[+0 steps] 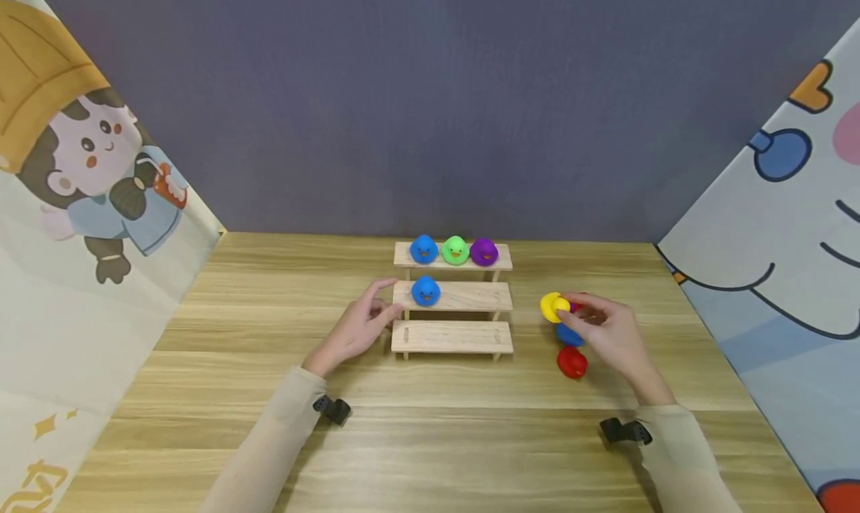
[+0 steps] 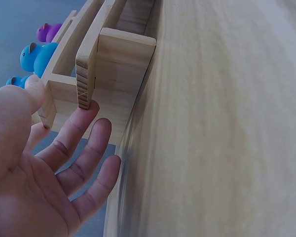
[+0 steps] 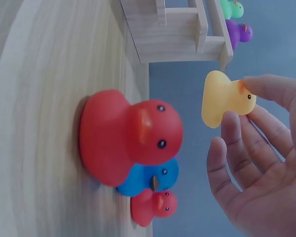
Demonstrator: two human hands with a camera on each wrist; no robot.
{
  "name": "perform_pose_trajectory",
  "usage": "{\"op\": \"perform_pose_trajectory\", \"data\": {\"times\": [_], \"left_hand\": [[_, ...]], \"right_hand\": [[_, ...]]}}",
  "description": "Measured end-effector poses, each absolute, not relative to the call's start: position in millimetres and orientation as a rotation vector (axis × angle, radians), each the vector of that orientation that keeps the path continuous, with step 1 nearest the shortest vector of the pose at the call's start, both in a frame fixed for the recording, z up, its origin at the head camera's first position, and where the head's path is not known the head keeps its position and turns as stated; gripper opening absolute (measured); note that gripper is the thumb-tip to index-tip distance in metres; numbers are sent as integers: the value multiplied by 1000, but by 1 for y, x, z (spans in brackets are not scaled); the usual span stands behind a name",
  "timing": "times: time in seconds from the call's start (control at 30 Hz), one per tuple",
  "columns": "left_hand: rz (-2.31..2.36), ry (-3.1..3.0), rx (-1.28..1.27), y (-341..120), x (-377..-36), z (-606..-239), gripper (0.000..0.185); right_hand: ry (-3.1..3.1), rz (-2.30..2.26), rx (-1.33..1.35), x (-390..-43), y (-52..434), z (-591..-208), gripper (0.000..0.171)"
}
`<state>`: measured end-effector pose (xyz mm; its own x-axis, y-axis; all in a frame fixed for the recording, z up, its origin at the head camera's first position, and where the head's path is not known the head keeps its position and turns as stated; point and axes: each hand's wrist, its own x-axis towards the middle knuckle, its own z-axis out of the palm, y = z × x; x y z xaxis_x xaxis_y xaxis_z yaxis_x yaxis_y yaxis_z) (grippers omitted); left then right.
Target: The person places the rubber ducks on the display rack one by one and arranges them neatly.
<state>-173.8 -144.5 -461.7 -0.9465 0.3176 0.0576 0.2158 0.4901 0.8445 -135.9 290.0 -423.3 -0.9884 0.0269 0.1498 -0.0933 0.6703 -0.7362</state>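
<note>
A yellow rubber duck is pinched by its head between the thumb and fingers of my right hand, held up off the table. My left hand is at the left end of a three-step wooden rack, fingers spread and loosely bent, fingertips at the board ends. On the top step sit a blue duck, a green duck and a purple duck. Another blue duck sits at the left of the middle step. The bottom step holds no duck.
Under and beside my right hand stand a red duck, a blue duck and a farther red duck, partly hidden in the head view. A dark wall closes the back; printed panels flank the wooden table.
</note>
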Motion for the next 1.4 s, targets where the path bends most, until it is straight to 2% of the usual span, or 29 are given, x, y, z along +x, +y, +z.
{"op": "perform_pose_trajectory", "data": {"times": [1.4], "left_hand": [[1444,2616,456,-144,-173,-460,62]], "right_hand": [[-2685,1422,241,-158,231,-414,36]]}}
